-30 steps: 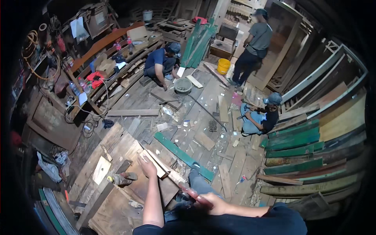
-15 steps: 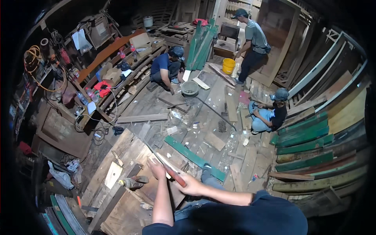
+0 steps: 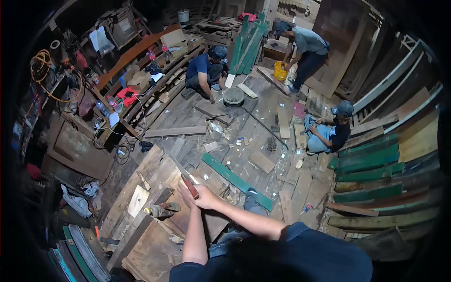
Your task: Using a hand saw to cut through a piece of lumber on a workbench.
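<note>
My right hand is wrapped round the red-brown handle of a long, narrow hand tool that looks like a chisel. Its thin blade runs forward along the edge of a pale wooden board. Pressed close beside the right one, my left hand is closed against the tool, its fingers partly hidden. On the wood left of my wrists lies a second, stubby tool, perhaps a mallet, with a yellowish end. A light wood offcut rests farther left.
A green plank lies on the littered floor ahead. Two people crouch, one near a grey basin, one at the right. A third bends over a yellow bucket. Green boards stack at right; a cluttered bench stands left.
The tool has slid forward and away from me, with my right hand moving up close to my left. The standing person has bent down to the yellow bucket. The whole view has shifted slightly.
</note>
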A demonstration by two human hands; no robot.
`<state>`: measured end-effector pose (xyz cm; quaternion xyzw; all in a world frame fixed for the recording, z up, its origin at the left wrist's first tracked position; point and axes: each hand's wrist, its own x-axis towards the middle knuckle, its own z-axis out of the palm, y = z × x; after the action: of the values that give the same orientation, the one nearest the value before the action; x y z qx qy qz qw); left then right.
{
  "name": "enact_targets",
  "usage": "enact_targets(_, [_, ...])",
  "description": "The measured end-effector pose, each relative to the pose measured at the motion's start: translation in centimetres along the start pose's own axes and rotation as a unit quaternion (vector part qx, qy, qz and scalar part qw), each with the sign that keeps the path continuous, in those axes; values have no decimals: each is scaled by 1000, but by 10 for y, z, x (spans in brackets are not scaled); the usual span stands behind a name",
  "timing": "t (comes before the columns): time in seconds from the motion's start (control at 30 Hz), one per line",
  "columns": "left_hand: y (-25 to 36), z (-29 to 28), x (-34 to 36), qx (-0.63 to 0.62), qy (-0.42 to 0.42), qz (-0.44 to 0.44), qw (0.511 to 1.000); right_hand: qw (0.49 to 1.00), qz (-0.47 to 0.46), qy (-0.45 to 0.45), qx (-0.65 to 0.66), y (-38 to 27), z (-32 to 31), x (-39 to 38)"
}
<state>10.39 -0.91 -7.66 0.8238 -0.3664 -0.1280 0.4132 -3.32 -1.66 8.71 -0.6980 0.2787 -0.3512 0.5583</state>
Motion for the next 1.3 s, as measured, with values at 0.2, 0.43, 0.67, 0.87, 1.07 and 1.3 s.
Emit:
enact_targets(0.2, [53,-22,-8,3,-20,-97,995,996,35,-59,-53,-48,-42,-108])
enact_targets(0.43, [-18,-7,2,90,8,32,995,997,40,-62,-24,-100,-47,-129])
enact_targets(0.67, [-74,13,24,-3,0,130,991,1000,1,-10,-22,4,10,-17])
enact_targets(0.87, [43,-16,-6,-21,4,-14,1000,999,42,-20,-25,-62,-38,-122])
enact_targets(1.07, [49,-19,-10,17,38,-48,998,997,-5,-16,-82,-105,-63,-144])
enact_targets(1.3, [53,-29,-3,90,-104,-49,989,999,26,-1,-40,-4,-4,-4])
